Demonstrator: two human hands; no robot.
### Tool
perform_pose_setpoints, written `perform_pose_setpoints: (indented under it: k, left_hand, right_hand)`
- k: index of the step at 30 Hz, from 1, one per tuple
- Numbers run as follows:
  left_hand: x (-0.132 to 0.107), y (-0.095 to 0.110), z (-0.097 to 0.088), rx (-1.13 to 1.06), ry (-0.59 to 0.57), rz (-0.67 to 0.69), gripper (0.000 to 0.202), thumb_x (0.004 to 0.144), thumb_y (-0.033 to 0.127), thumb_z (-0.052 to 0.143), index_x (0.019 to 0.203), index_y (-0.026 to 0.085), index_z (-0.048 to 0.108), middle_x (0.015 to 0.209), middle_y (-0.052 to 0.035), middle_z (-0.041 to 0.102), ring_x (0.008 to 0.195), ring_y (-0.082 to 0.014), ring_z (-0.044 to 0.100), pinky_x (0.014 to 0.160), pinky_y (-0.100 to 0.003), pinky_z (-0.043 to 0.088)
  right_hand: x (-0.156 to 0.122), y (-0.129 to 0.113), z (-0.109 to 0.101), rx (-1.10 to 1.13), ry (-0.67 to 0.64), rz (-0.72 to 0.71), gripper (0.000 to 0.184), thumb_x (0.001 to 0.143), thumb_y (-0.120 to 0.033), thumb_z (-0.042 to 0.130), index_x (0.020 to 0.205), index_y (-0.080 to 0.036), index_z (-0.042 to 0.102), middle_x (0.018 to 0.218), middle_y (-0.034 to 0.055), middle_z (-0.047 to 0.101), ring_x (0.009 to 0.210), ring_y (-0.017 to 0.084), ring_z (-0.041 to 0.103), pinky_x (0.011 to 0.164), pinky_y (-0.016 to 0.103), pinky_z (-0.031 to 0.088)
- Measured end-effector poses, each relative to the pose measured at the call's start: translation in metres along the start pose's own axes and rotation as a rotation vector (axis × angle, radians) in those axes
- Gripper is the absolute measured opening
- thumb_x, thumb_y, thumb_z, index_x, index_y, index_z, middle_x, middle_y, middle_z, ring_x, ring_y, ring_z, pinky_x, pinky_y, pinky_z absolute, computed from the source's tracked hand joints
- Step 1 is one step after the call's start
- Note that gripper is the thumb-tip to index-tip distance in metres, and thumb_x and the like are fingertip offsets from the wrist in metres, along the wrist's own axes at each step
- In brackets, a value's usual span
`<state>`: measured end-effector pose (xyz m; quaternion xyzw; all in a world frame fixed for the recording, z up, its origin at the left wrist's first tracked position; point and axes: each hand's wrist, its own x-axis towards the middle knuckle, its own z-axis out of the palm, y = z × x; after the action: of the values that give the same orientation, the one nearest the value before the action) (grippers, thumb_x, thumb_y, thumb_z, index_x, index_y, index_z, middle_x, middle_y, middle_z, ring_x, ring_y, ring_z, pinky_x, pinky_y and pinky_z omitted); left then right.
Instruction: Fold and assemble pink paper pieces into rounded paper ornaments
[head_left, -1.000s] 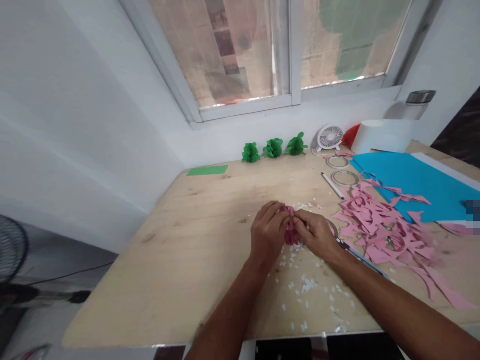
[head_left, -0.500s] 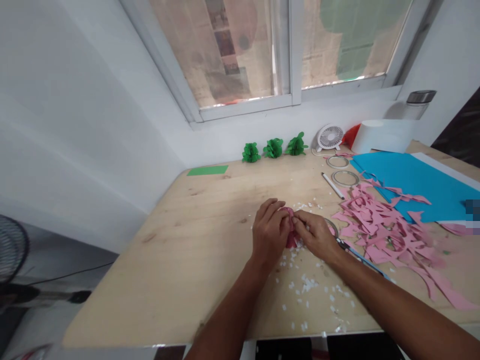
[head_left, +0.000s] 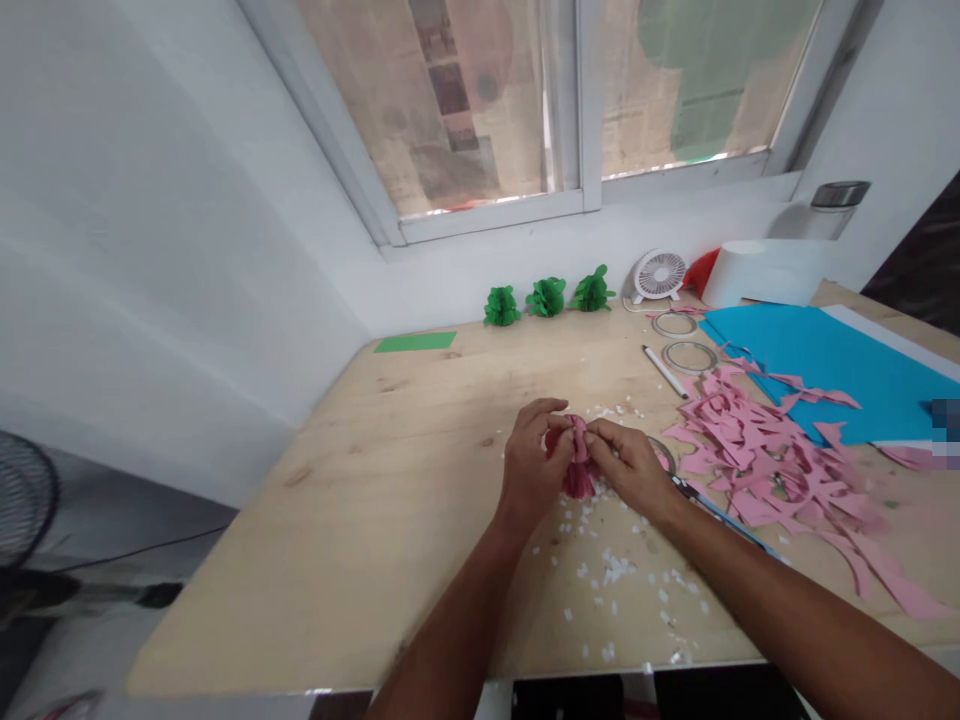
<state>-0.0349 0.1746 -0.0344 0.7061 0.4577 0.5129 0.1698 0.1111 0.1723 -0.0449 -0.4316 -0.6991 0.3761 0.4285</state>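
Between both hands is a pink layered paper piece (head_left: 580, 482), its folds fanning out at the bottom. My left hand (head_left: 531, 460) is closed on its left side, thumb and fingers pinching the paper. From the right, my right hand (head_left: 628, 465) pinches the other edge with thumb and forefinger. Parts of the piece are hidden behind the fingers. Small white paper bits (head_left: 619, 568) lie scattered on the wooden table (head_left: 360, 540) around and below the hands.
Pink paper scraps (head_left: 765, 450) heap up on the right, beside blue sheets (head_left: 840, 360). A white pen (head_left: 665, 371), tape rolls (head_left: 690, 356) and a blue cutter (head_left: 724, 515) lie near my right arm. Green paper figures (head_left: 546, 297) and a small fan (head_left: 660, 275) stand at the back.
My left hand has turned and its fingers have shifted, so more of the pink paper piece shows between the hands. My right hand stays almost in place.
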Motion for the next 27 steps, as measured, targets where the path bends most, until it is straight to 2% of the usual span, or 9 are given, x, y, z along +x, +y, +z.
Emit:
perform_pose_setpoints:
  k: [13,17,22,27]
  left_hand:
    - [0.004,0.000,-0.004,-0.153,-0.049,-0.148,0.009,0.075,0.016,0.054,0.077,0.018,0.062,0.106,-0.0064,0.062,0.103,-0.0176,0.058,0.095,-0.036,0.043]
    - [0.005,-0.007,-0.006,-0.272,0.021,-0.243,0.009,0.078,0.023,0.054,0.078,0.017,0.061,0.106,-0.0077,0.063,0.099,-0.0179,0.060,0.090,-0.034,0.046]
    - [0.007,-0.017,-0.006,-0.254,0.154,-0.284,0.010,0.076,0.022,0.053,0.080,0.017,0.060,0.097,-0.0073,0.066,0.094,-0.0180,0.062,0.082,-0.032,0.049]
    - [0.006,-0.020,-0.006,-0.182,0.136,-0.279,0.012,0.071,0.014,0.048,0.074,0.018,0.059,0.090,-0.0050,0.067,0.089,-0.0181,0.063,0.080,-0.034,0.048]
  right_hand:
    - [0.002,0.002,0.000,0.104,0.021,0.060,0.027,0.087,-0.035,0.042,0.067,-0.020,0.050,0.059,-0.0037,0.045,0.054,0.011,0.043,0.052,0.023,0.035]
    - [0.003,0.006,0.000,0.192,0.072,0.134,0.027,0.087,-0.036,0.044,0.066,-0.020,0.051,0.057,-0.0039,0.048,0.054,0.011,0.048,0.052,0.022,0.037]
    - [0.006,0.013,0.001,0.309,0.170,0.183,0.029,0.082,-0.039,0.050,0.060,-0.020,0.049,0.051,-0.0047,0.047,0.047,0.010,0.046,0.047,0.021,0.035]
    - [0.008,0.012,0.000,0.438,0.245,0.254,0.031,0.076,-0.045,0.057,0.058,-0.020,0.050,0.047,-0.0049,0.048,0.038,0.008,0.040,0.039,0.020,0.029]
